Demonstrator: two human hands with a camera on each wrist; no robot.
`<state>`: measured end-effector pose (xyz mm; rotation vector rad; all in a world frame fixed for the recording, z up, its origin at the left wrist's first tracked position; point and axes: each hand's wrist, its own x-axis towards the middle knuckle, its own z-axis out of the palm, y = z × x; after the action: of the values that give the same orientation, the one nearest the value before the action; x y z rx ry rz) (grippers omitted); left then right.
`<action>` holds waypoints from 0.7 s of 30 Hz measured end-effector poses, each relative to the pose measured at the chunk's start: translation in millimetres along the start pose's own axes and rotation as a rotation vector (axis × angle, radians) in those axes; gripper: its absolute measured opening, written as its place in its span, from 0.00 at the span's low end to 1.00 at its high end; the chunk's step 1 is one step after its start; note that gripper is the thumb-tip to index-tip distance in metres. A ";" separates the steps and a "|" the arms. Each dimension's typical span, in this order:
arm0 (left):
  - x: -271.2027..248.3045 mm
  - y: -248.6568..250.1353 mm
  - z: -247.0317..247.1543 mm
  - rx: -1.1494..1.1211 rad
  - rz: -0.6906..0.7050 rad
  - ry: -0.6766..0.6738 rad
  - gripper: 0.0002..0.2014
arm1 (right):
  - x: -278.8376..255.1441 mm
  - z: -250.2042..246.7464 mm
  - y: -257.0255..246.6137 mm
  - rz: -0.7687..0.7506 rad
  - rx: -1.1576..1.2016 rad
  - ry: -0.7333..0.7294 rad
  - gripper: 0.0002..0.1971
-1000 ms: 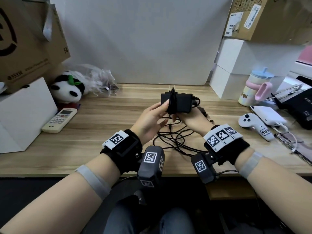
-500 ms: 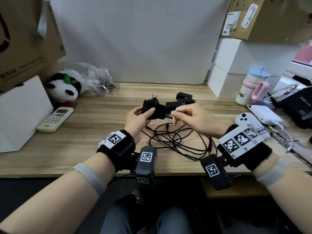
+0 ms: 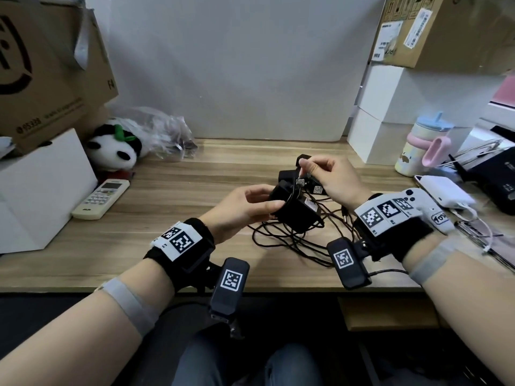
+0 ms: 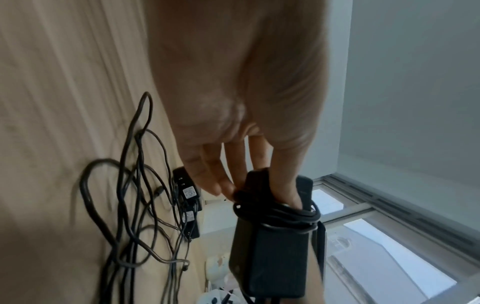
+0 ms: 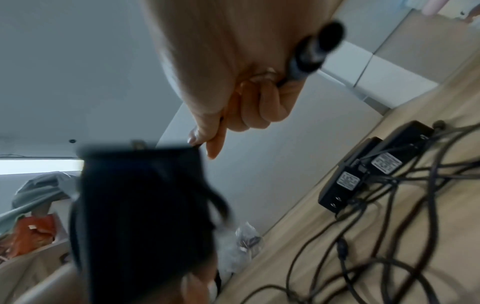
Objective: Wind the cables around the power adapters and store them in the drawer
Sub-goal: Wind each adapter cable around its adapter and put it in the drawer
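Observation:
My left hand (image 3: 245, 207) grips a black power adapter (image 3: 295, 210) above the wooden desk (image 3: 195, 218), its cable wound round it in several turns (image 4: 275, 214). My right hand (image 3: 331, 176) pinches the cable end (image 3: 299, 174) just above the adapter; the cable's barrel plug (image 5: 317, 49) sticks out past the palm. Two more black adapters (image 5: 369, 170) lie side by side on the desk behind, labels up. Their loose black cables (image 3: 289, 240) lie tangled on the desk below my hands. No drawer is in view.
A white remote (image 3: 100, 199) and a panda plush (image 3: 117, 149) lie left, by a white box (image 3: 36, 196). Right: white boxes (image 3: 390, 121), a pastel cup (image 3: 418, 149), a white power bank (image 3: 443, 193) and a white controller (image 3: 429, 207).
The view and both hands shifted; the left hand turned the adapter and lowered it, while the right hand rose behind it, pulling the cable end over the adapter's top.

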<state>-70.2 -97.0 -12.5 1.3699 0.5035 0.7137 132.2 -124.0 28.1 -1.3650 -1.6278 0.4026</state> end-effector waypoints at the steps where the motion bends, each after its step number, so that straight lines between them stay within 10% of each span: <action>1: 0.0 0.3 1.4 -0.042 0.008 -0.006 0.17 | -1.3 2.4 3.2 0.031 -0.019 -0.020 0.15; 5: 2.2 -0.4 8.2 -0.250 0.041 0.034 0.17 | -12.6 15.6 9.4 0.147 0.141 -0.167 0.10; 14: 2.9 -3.0 6.4 -0.093 -0.049 0.098 0.08 | -6.5 -10.7 -10.6 0.038 0.100 0.124 0.14; 21: -1.7 -2.8 11.3 -0.155 -0.061 0.044 0.12 | -3.3 -8.8 -4.6 0.038 -0.014 0.051 0.14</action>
<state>-63.0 -106.2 -13.8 1.1919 0.5118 0.7197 136.4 -131.1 34.5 -1.4076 -1.5675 0.3768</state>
